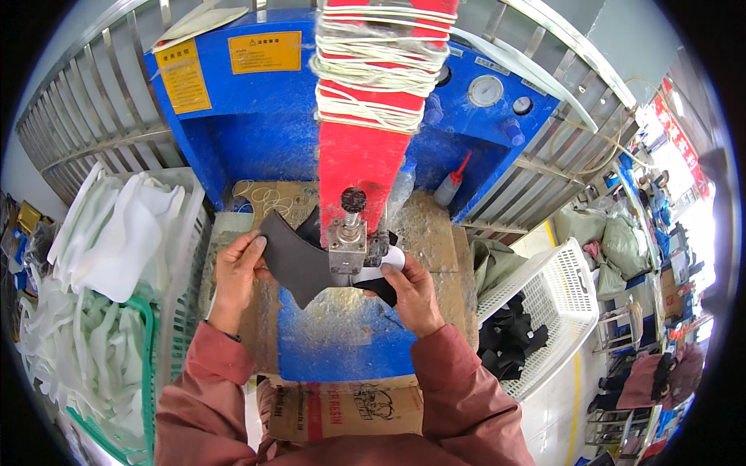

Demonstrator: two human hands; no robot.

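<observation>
In the head view, we have the left hand (pixel 239 272) pinching the black piece (pixel 295 264) at its far left corner, thumb on top. Our right hand (pixel 416 293) is closed on the white piece (pixel 381 266), just right of the metal head (pixel 347 247). A black edge shows beside that thumb; we cannot tell whether black and white are joined, as the head hides the middle. The black piece is at the head, left of it, over the far edge of the blue plate (pixel 342 342) on the desk (pixel 431 248). The red arm (pixel 361 147) carries the head in from the far side

To do this well, we would judge it best to keep both sides level and lightly taut, so no fold gathers where we cannot see. The right thumb sits nearest the metal, so we should grip farther out on that side. Before anything presses, we would check the edges line up, and steer with both hands together rather than tugging from one
</observation>
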